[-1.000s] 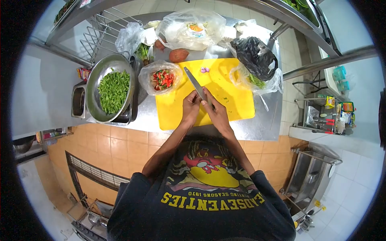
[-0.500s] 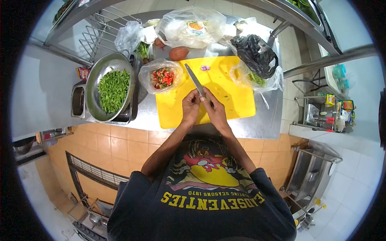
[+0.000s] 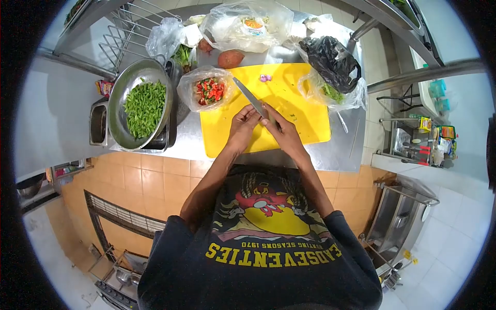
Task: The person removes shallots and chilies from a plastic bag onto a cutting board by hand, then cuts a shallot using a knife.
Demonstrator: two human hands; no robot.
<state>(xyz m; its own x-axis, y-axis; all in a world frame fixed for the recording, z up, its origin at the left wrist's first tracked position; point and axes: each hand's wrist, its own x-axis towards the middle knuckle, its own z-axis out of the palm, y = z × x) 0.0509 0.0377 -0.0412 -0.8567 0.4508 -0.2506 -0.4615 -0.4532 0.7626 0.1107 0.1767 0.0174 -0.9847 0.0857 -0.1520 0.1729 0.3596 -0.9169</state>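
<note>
My right hand (image 3: pixel 283 135) is closed round the handle of a kitchen knife (image 3: pixel 248 96), its blade pointing up and to the left over the yellow cutting board (image 3: pixel 310 119). Close beside it, my left hand (image 3: pixel 242 128) is closed with the fingertips pinched near the blade; whatever they hold is hidden. Small purple onion pieces (image 3: pixel 265 78) lie on the board beyond the knife tip. Left of the blade, a clear plastic bag (image 3: pixel 185 92) holds chopped red pieces (image 3: pixel 211 91) with some green among them.
A wide metal pan (image 3: pixel 114 111) of cut green beans (image 3: pixel 145 109) stands at the left. Behind the board are a brown root vegetable (image 3: pixel 230 59) and a large plastic bag (image 3: pixel 217 26). A black bag (image 3: pixel 330 59) lies at the right, near a metal rack leg (image 3: pixel 363 32).
The camera view has shifted slightly, so the table appears higher in the picture. Both hands stay together at the knife, which is tilted a little more to the left.
</note>
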